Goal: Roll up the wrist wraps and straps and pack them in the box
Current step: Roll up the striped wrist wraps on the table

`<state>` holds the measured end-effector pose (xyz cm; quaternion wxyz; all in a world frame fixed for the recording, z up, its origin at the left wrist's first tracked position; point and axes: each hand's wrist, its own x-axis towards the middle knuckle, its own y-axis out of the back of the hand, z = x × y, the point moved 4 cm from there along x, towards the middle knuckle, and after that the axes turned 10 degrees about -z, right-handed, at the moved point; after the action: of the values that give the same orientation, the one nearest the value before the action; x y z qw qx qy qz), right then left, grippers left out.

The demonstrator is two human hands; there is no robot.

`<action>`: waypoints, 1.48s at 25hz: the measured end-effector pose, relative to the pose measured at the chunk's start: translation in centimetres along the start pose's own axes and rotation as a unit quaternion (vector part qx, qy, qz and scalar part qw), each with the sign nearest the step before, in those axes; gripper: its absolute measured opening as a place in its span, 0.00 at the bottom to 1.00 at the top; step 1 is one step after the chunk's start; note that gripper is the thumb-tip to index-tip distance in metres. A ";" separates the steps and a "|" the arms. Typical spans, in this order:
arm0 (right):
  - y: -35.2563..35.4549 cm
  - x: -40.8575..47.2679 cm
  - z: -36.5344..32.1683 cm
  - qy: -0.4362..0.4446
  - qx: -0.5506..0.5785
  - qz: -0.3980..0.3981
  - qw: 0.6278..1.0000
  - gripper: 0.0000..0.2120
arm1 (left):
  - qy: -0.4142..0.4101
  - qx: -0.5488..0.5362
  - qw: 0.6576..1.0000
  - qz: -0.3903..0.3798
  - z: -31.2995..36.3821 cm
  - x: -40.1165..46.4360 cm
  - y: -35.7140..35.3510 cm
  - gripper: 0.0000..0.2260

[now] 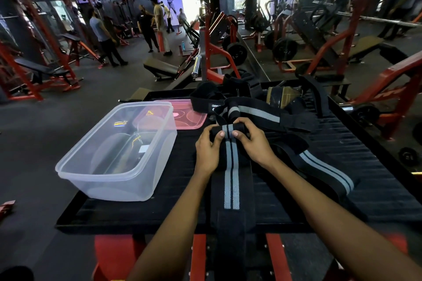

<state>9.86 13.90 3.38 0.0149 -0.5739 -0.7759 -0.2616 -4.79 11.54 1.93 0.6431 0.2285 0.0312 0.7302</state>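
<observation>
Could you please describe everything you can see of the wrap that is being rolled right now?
The wrap is a long black woven band with two grey stripes down its middle. Its far end is wound into a small roll, pinched by the left hand and right hand, thumbs on top. The unrolled rest lies flat on the black ribbed platform, running toward the person and hanging over the near edge.

The wrist wrap [231, 180] was black with two grey stripes along its middle. The box [118, 157] was clear, its lid [182, 116] translucent pink. The ribbed desk [342, 155] was black on red frame.
</observation>
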 end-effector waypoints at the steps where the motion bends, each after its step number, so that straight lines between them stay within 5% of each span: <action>1: -0.1 0.0 0.1 -0.006 0.002 -0.006 1.000 0.12 | 0.000 -0.001 1.000 0.004 0.0 0.0 0.1 0.14; 15: -0.6 -1.4 0.6 -0.073 0.063 -0.036 0.995 0.14 | 0.066 -0.018 0.997 0.031 0.5 -1.9 0.5 0.13; 21: -1.1 -2.8 -0.4 -0.067 0.066 -0.067 0.993 0.11 | 0.195 -0.055 0.979 0.026 -0.6 -4.5 0.4 0.19; 37: 0.5 -6.1 -0.4 -0.048 0.091 -0.093 0.990 0.12 | 0.148 0.006 0.989 0.008 2.5 -8.0 -0.1 0.15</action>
<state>12.28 8.43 1.97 0.0053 -0.5071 -0.8464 -0.1625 -3.19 3.35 1.77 0.6242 0.1219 0.1292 0.7608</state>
